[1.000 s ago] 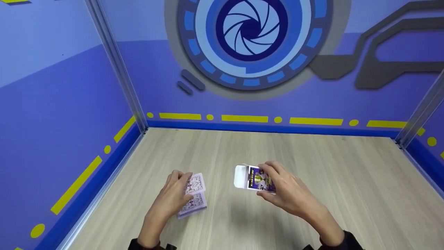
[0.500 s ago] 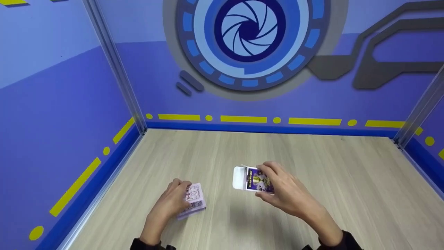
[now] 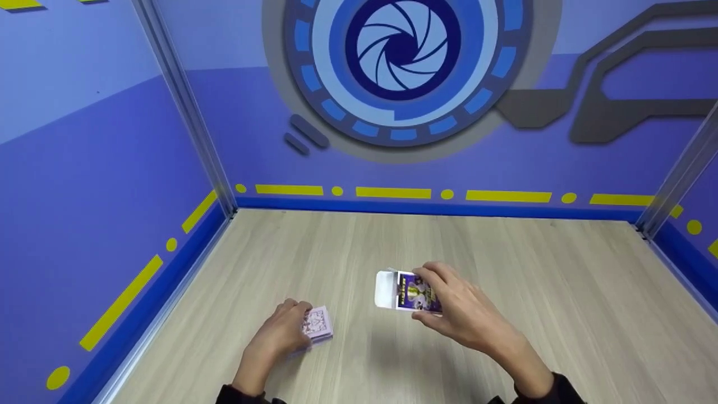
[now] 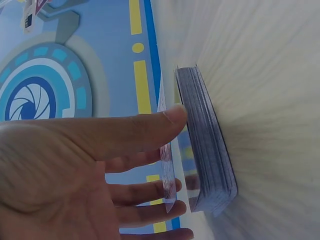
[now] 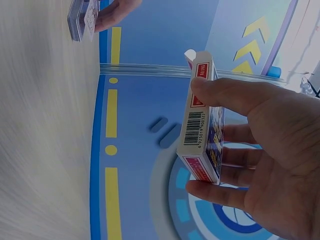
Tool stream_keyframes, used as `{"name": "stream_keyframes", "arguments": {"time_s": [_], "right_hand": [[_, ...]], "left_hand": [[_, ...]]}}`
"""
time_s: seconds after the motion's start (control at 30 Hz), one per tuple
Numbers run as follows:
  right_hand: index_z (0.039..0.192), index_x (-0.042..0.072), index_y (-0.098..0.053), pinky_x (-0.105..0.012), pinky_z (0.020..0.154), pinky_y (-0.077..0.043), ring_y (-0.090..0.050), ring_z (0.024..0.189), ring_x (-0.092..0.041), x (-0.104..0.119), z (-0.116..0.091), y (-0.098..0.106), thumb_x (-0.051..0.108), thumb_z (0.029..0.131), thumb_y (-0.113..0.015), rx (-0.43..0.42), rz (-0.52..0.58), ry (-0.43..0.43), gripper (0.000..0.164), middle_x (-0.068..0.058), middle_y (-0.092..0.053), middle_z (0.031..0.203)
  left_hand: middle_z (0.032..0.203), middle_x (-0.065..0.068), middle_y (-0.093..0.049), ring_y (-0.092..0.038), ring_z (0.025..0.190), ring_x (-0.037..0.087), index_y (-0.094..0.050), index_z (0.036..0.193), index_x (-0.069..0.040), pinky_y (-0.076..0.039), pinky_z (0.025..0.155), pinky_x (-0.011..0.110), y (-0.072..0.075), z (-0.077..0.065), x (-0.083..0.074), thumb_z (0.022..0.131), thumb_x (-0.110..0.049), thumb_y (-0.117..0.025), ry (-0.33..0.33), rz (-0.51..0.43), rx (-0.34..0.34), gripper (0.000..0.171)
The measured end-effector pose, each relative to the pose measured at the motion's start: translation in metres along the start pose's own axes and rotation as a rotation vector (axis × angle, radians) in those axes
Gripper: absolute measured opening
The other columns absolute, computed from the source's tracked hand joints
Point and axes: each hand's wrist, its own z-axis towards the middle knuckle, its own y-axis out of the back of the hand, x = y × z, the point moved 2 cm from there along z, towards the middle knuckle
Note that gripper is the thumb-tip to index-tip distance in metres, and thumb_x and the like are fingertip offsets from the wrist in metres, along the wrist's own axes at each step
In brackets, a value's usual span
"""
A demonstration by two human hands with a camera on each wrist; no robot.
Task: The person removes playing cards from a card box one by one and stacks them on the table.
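Observation:
In the head view, my left hand [image 3: 283,328] holds a thin playing card [image 3: 317,321], patterned side up. Just under that card lies a thick deck of playing cards [image 4: 207,145], whose stacked edges fill the middle of the left wrist view. A narrow gap shows there between the held card and the deck; whether it is one card or a few, I cannot tell. My right hand [image 3: 465,306] grips a purple-and-white card box [image 3: 418,292] above the table, thumb on its barcoded side. The box's white flap [image 3: 385,289] stands open toward the left.
A pale wood-grain table [image 3: 359,241] lies beneath both hands. Blue printed walls [image 3: 235,129] close it in at the back and sides, with metal posts [image 3: 185,106] at the corners.
The left hand has come down and nearer with the held card, which now covers most of the deck. The right hand and box have hardly moved.

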Motion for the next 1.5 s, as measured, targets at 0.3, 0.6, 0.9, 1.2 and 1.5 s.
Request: {"name": "stream_keyframes", "arguments": {"time_s": [0.3,0.6,0.9,1.2,1.5], "right_hand": [[0.138,0.01,-0.058,-0.039,0.078,-0.057,-0.061,0.106,-0.019,0.0,0.0,-0.001,0.033,0.081,-0.09,-0.019,-0.008,0.031,0.069,-0.009,-0.057,0.133],[0.138,0.009,-0.058,-0.042,0.081,-0.057,-0.061,0.109,-0.021,0.001,0.0,-0.001,0.032,0.082,-0.089,0.001,-0.009,0.01,0.069,-0.009,-0.057,0.134],[0.139,0.009,-0.058,-0.043,0.084,-0.057,-0.061,0.111,-0.023,0.002,0.0,-0.002,0.032,0.082,-0.089,0.01,-0.011,0.006,0.069,-0.01,-0.057,0.134],[0.138,0.008,-0.058,-0.04,0.082,-0.056,-0.059,0.109,-0.02,0.001,0.001,-0.002,0.033,0.082,-0.089,-0.004,-0.006,0.038,0.069,-0.009,-0.057,0.132],[0.138,0.008,-0.058,-0.043,0.085,-0.056,-0.059,0.112,-0.022,0.001,0.001,-0.002,0.033,0.082,-0.089,0.002,-0.008,0.034,0.069,-0.009,-0.057,0.133]], "left_hand": [[0.115,0.012,-0.062,-0.058,0.105,0.028,-0.063,0.132,0.0,-0.05,0.099,0.053,-0.009,0.004,0.002,0.068,-0.002,-0.091,0.051,0.017,0.039,0.07],[0.116,0.017,-0.06,-0.054,0.104,0.03,-0.058,0.137,0.003,-0.05,0.097,0.053,-0.011,0.002,0.0,0.071,0.001,-0.087,0.012,0.041,0.025,0.072],[0.104,0.016,-0.054,-0.049,0.092,0.028,-0.062,0.13,0.002,-0.051,0.08,0.052,-0.022,0.006,-0.006,0.078,-0.028,-0.091,-0.002,0.111,-0.017,0.066],[0.104,0.018,-0.054,-0.05,0.093,0.03,-0.064,0.124,0.005,-0.053,0.079,0.053,-0.025,0.007,-0.008,0.078,-0.027,-0.091,0.02,0.152,-0.031,0.062],[0.11,0.021,-0.055,-0.052,0.099,0.033,-0.062,0.126,0.007,-0.053,0.082,0.054,-0.024,0.008,-0.009,0.078,-0.025,-0.091,0.029,0.15,-0.025,0.065]]}}
